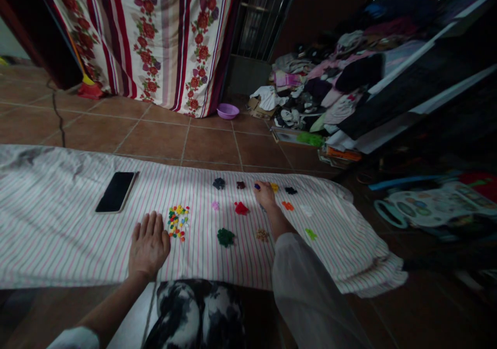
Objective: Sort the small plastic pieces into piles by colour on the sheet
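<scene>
My left hand (148, 244) lies flat on the striped cloth (198, 266), fingers stretched, just left of a mixed-colour pile of small pieces (178, 222). At the far side my right hand (265, 194) has its fingertips closed at a dark blue piece (257, 187). Close to it are yellow pieces (275, 187), brown pieces (240, 185) and a red pile (241, 208). Other single-colour piles include grey (219, 183), pink (215, 205), dark green (225, 237), tan (262, 235), orange (288, 205), white (306, 210), black (291, 190) and light green (311, 234).
A black phone (116, 192) lies on the cloth at the left. Beyond the cloth, a purple basin (228, 111) stands on the tiled floor by a flowered curtain (166, 38). Heaped clothes (326, 82) are at the back right.
</scene>
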`<action>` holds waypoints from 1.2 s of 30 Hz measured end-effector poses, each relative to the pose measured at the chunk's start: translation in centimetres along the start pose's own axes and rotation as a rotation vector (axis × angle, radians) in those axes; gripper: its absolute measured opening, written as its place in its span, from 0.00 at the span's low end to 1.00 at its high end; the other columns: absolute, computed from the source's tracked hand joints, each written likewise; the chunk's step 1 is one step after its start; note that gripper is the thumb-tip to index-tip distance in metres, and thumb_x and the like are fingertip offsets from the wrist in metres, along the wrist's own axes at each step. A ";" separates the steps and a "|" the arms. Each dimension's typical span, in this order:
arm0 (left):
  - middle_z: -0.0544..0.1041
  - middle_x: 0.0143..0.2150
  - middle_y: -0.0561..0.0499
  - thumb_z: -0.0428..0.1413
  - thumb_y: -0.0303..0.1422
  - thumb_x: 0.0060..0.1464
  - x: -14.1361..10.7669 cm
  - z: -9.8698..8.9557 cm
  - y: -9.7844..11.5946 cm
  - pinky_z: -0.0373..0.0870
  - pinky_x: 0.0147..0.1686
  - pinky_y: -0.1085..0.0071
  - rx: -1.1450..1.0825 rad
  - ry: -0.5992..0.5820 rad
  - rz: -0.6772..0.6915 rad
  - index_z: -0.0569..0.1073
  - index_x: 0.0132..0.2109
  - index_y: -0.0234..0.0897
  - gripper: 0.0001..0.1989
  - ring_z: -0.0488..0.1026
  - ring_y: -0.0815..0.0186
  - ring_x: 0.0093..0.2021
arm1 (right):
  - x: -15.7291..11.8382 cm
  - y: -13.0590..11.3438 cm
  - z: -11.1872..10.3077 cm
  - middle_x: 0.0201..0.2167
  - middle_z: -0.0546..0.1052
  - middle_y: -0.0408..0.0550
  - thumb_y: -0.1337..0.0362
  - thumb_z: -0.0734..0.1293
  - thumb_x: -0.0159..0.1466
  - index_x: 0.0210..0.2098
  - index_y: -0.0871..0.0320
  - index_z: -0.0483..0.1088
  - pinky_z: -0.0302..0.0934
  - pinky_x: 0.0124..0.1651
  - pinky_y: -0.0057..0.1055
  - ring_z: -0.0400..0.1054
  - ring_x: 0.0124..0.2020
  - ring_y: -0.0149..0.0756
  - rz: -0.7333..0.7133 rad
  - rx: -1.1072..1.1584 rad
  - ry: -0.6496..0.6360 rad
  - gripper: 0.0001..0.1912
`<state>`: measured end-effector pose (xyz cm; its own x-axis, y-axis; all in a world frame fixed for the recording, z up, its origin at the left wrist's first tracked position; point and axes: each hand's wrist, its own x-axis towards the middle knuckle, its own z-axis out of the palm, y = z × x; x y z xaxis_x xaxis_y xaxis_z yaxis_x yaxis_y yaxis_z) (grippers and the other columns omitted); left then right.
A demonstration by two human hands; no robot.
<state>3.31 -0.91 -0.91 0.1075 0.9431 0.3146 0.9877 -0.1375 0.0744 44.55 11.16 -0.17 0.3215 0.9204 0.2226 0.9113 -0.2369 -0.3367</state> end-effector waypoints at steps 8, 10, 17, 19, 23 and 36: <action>0.66 0.64 0.35 0.40 0.35 0.59 0.0 -0.2 0.1 0.53 0.65 0.51 -0.019 -0.002 -0.023 0.67 0.61 0.23 0.28 0.59 0.49 0.67 | 0.0 -0.5 -0.1 0.41 0.74 0.55 0.69 0.64 0.60 0.46 0.58 0.75 0.61 0.48 0.34 0.66 0.44 0.42 0.058 -0.012 -0.047 0.15; 0.65 0.65 0.36 0.40 0.35 0.59 0.0 -0.3 0.2 0.53 0.65 0.51 -0.019 -0.003 -0.028 0.67 0.61 0.24 0.28 0.59 0.50 0.67 | 0.1 -0.5 -0.1 0.40 0.74 0.54 0.68 0.65 0.60 0.45 0.57 0.75 0.61 0.48 0.34 0.66 0.44 0.42 0.058 -0.004 -0.038 0.14; 0.65 0.65 0.36 0.41 0.35 0.59 0.1 -0.4 0.3 0.51 0.66 0.51 -0.060 -0.007 -0.044 0.67 0.61 0.25 0.28 0.58 0.50 0.68 | 0.3 -0.7 -0.2 0.38 0.73 0.54 0.66 0.65 0.62 0.42 0.57 0.75 0.60 0.47 0.34 0.66 0.40 0.41 0.054 -0.039 -0.052 0.10; 0.65 0.65 0.37 0.42 0.36 0.59 0.1 -0.4 0.3 0.51 0.66 0.52 -0.075 -0.005 -0.050 0.67 0.61 0.26 0.28 0.58 0.51 0.68 | 0.3 -0.8 -0.3 0.38 0.73 0.54 0.66 0.64 0.62 0.41 0.57 0.75 0.60 0.46 0.34 0.66 0.40 0.41 0.037 -0.049 -0.056 0.09; 0.65 0.65 0.37 0.41 0.35 0.59 0.1 -0.6 0.3 0.52 0.66 0.52 -0.070 -0.008 -0.053 0.67 0.61 0.26 0.28 0.58 0.51 0.68 | 0.2 -0.8 -0.2 0.39 0.72 0.54 0.66 0.64 0.63 0.41 0.56 0.75 0.60 0.46 0.34 0.66 0.40 0.41 0.034 -0.064 -0.066 0.09; 0.65 0.65 0.37 0.43 0.35 0.58 0.1 -0.4 0.2 0.51 0.66 0.52 -0.056 -0.005 -0.047 0.67 0.62 0.27 0.28 0.58 0.51 0.68 | -0.2 -0.5 -0.5 0.40 0.74 0.54 0.65 0.65 0.62 0.45 0.58 0.75 0.61 0.46 0.33 0.67 0.41 0.41 0.011 -0.020 -0.035 0.13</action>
<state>3.50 -1.01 -0.52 0.0619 0.9504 0.3048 0.9838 -0.1096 0.1421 44.17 10.99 0.37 0.3232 0.9277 0.1870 0.9127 -0.2533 -0.3207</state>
